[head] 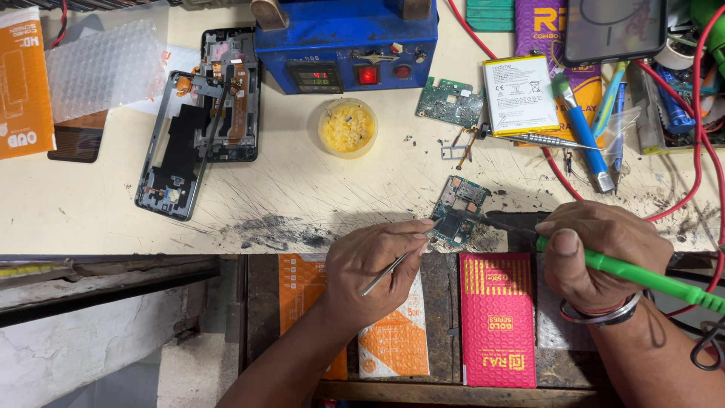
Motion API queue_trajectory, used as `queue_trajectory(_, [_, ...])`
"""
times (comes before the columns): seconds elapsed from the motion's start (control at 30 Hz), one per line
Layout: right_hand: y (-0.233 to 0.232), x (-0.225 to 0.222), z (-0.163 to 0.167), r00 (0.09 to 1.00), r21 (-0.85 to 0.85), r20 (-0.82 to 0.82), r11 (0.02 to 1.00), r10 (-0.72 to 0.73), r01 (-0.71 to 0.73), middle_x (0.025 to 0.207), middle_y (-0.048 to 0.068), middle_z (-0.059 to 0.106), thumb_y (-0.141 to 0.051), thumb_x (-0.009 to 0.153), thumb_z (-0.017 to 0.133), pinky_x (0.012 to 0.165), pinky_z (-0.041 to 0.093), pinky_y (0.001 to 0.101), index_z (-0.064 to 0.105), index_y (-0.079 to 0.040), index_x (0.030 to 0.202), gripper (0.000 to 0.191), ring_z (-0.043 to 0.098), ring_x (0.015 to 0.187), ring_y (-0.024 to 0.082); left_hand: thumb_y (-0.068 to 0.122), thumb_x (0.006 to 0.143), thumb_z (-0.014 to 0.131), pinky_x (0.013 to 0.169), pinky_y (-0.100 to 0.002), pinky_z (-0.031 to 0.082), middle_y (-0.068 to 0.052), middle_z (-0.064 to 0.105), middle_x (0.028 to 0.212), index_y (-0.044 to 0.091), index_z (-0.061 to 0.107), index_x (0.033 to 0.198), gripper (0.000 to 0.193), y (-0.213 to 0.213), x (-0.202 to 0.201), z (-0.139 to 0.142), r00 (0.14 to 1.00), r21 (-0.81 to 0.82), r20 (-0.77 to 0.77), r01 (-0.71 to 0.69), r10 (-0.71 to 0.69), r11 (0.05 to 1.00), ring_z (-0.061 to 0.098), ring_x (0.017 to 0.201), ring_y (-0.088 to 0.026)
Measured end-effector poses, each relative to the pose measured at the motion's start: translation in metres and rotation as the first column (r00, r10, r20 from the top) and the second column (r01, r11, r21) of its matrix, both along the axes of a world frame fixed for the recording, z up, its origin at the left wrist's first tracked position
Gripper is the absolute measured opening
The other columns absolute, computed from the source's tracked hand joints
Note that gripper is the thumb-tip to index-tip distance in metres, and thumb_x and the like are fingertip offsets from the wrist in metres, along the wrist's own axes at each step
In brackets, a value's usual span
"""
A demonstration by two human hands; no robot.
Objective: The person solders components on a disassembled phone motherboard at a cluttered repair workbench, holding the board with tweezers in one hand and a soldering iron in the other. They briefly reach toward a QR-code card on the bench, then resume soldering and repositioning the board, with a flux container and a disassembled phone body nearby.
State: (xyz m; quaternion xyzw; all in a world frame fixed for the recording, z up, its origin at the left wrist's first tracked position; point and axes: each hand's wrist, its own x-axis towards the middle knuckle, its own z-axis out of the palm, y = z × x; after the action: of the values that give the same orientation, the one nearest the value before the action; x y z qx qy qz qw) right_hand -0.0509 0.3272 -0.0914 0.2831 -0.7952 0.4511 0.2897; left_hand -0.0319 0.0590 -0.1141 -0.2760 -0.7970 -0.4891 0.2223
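green tool handle (642,276), blue station (343,34), pink packet (497,317)

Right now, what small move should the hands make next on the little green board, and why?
Probably bring the soldering iron tip a little closer to the circuit board. The left hand already has tweezers at the board's edge, and the right hand aims the iron there.

My workbench (302,204) has a pale cream top, scratched all over and smudged black near its front edge. Below that edge sits a dark wooden shelf (445,317), worn and stained. To the left I look down on a whitish plastered wall (83,355) (chipped and grubby) under a dark ledge (113,283). The light is even, with soft shadows.
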Motion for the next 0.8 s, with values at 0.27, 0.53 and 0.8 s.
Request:
queue_trajectory(0.27, [0.000,-0.001,-0.001,1.000,-0.016,0.007,1.000,0.008,-0.008,0.077,0.013,0.066,-0.016,0.111,0.058,0.064,0.060,0.0313,0.051,-0.001,0.088,0.027,0.071,0.065,0.021,0.000,0.095,0.075,0.085,-0.035,0.068,-0.013,0.077,0.109,0.007,0.058,0.103,0.020,0.000,0.000,-0.002,1.000,-0.010,-0.004,-0.005,0.005,1.000,0.079,0.102,-0.024])
queue_trajectory(0.53, [0.000,-0.001,-0.003,0.999,-0.013,0.006,0.999,-0.049,0.049,0.073,0.012,0.066,-0.014,0.110,0.058,0.059,0.058,0.0287,0.052,-0.003,0.086,0.028,0.071,0.064,0.022,0.002,0.097,0.074,0.081,-0.034,0.068,-0.015,0.078,0.106,0.007,0.057,0.100,0.017,0.001,-0.002,-0.010,1.000,0.001,-0.012,-0.009,0.009,1.000,0.081,0.096,-0.022])
queue_trajectory(0.8, [-0.002,-0.004,0.005,0.993,0.020,-0.002,0.993,-0.114,0.114,0.074,0.010,0.069,-0.013,0.100,0.059,0.059,0.054,0.0312,0.058,-0.004,0.083,0.019,0.068,0.062,0.021,0.000,0.092,0.073,0.076,-0.037,0.065,-0.014,0.080,0.103,0.004,0.060,0.099,0.016,0.001,0.002,0.010,0.997,-0.019,-0.032,-0.073,0.073,0.997,0.081,0.092,-0.026])
